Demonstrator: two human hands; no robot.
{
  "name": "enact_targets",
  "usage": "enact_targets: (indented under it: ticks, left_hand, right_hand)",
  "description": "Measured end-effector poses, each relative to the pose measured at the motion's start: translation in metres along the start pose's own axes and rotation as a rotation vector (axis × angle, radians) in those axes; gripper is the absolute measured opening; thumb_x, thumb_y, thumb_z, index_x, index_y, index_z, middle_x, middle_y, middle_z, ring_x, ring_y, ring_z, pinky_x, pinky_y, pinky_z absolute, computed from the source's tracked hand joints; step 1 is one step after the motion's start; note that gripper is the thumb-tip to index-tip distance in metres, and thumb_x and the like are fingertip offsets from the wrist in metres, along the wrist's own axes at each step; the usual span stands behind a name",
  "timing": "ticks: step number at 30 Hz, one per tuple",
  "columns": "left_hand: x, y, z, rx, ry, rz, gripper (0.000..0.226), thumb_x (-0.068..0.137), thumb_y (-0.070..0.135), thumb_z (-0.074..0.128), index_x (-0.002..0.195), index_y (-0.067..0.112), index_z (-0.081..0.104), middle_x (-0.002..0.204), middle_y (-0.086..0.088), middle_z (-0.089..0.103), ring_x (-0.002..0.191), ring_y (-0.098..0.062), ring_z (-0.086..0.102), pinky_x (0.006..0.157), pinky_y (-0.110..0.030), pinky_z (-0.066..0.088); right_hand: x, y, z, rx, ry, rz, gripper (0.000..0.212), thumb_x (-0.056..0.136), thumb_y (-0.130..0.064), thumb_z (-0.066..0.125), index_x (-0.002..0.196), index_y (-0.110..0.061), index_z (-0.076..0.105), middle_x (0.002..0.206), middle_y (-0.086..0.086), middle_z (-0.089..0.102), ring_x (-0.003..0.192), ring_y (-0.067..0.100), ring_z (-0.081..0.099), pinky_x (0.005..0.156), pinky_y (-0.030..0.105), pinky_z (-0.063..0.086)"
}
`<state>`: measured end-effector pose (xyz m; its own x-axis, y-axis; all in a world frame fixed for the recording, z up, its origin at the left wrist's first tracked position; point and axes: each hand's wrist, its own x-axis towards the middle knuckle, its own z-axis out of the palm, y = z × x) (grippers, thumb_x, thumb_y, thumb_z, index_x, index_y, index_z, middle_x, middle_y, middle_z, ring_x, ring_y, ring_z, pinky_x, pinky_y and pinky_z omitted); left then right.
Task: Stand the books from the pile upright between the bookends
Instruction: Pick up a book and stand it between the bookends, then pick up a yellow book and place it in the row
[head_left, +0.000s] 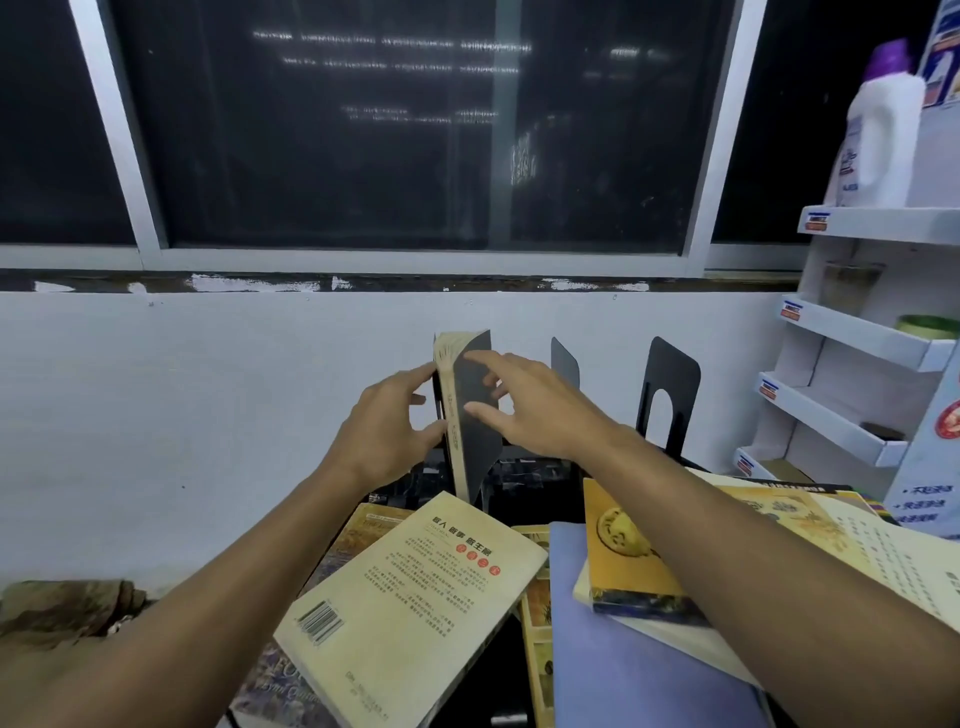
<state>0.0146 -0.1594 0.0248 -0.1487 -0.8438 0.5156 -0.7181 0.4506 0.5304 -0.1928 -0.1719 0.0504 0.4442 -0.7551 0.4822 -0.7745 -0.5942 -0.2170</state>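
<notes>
A dark-covered book is held upright at the far edge of a dark tabletop, just beside a black metal bookend, with a second, slotted bookend further along. Its spine side is gripped by the curled fingers and thumb of the left hand, while its cover is touched by the straight, spread fingers of the right hand, which grasps nothing. In the foreground a pile is seen lying flat: a cream paperback, a blue folder and an orange book. Behind stand a white wall and a dark window. At one side, a detergent bottle is carried on a white display shelf.
</notes>
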Motion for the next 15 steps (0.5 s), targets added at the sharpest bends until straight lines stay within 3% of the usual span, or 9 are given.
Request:
enact_targets:
  ticks: [6,15]
  left_hand:
    - [-0.024,0.037,-0.002,0.000,-0.009,0.057,0.053,0.091,0.039,0.070,0.141,0.029,0.054,0.143,0.008,0.055,0.115,-0.003,0.056,0.100,-0.035,0.053]
    - [-0.062,0.080,0.025,-0.019,-0.239,0.061,0.054,0.088,0.062,0.061,0.136,0.036,0.059,0.138,0.018,0.057,0.125,-0.002,0.054,0.102,-0.029,0.047]
  right_hand:
    - [-0.041,0.007,-0.040,-0.127,-0.040,0.025,0.052,0.097,-0.053,0.054,0.144,-0.030,0.045,0.137,-0.007,0.054,0.123,0.011,0.052,0.096,0.038,0.050]
    - [-0.147,0.038,-0.098,-0.257,-0.157,0.202,0.046,0.096,-0.059,0.051,0.131,-0.030,0.057,0.129,-0.010,0.055,0.121,0.013,0.049,0.096,0.036,0.045]
